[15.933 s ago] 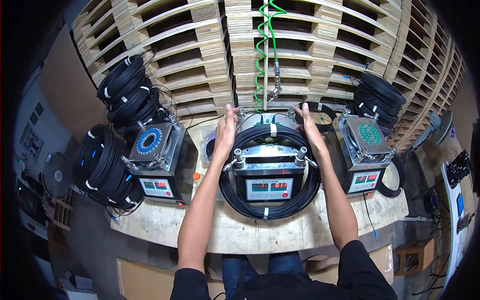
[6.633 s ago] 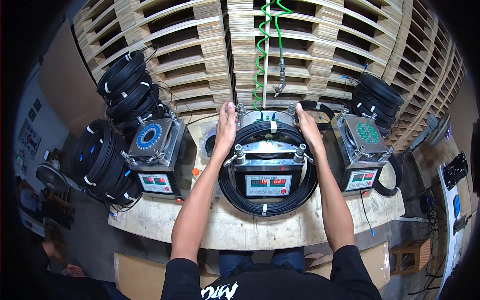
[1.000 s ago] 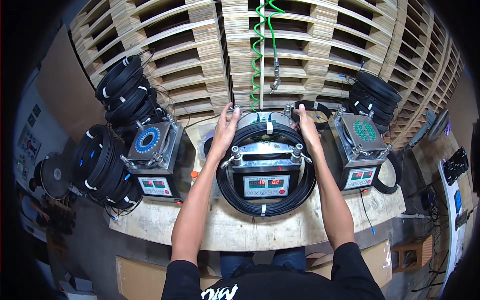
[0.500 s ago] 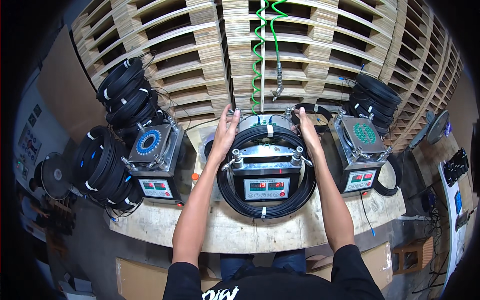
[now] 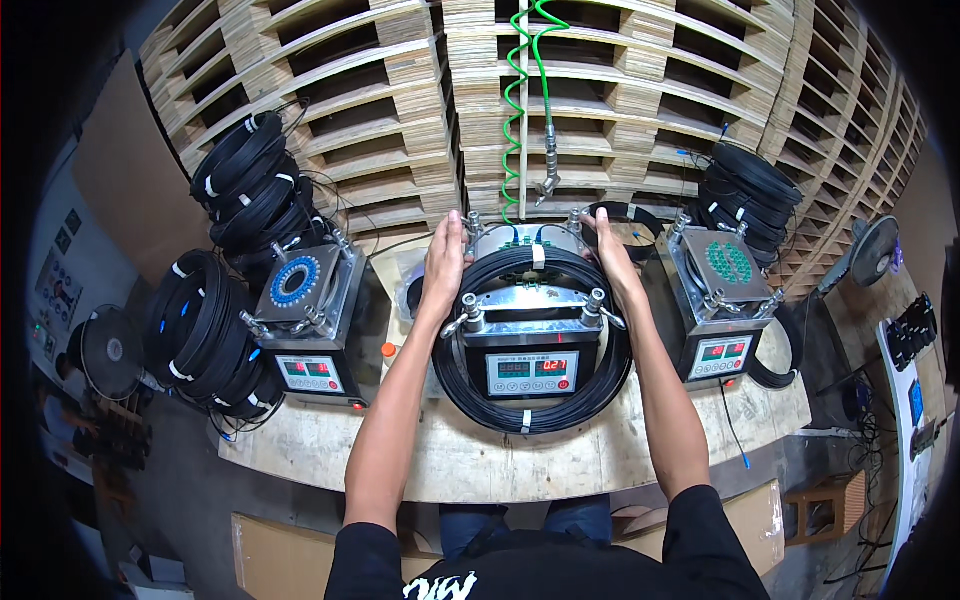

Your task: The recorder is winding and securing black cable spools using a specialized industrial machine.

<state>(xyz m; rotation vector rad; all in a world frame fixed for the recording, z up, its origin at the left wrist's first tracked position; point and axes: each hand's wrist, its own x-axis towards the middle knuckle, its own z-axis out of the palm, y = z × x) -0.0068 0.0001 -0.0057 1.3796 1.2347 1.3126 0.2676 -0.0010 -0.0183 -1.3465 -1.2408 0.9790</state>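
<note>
A polishing-type machine [image 5: 502, 336] with a metal top, corner clamp posts and a red-digit display stands in the middle of the bench. A coil of black cable [image 5: 527, 421] with white ties hangs around its front, and blue-and-green connectors [image 5: 516, 240] sit at its top plate. My left hand [image 5: 446, 264] is beside the far left clamp post [image 5: 474, 224], fingers stretched out. Opposite it, my right hand [image 5: 613, 260] is beside the far right clamp post [image 5: 576, 220], fingers also extended. Whether either hand touches a clamp lever is partly hidden.
Similar machines stand at the left [image 5: 308, 325] and right [image 5: 722, 310]. Black cable coils [image 5: 205, 330] are stacked beyond the left one, more coils [image 5: 745, 200] behind the right. A green spiral air hose [image 5: 515, 110] hangs before wooden pallets [image 5: 380, 80]. An orange-capped bottle [image 5: 389, 351] stands nearby.
The digits on the middle machine's display have changed. My left hand has shifted slightly, its fingers now closer together. The hanging hose nozzle appears slightly farther left.
</note>
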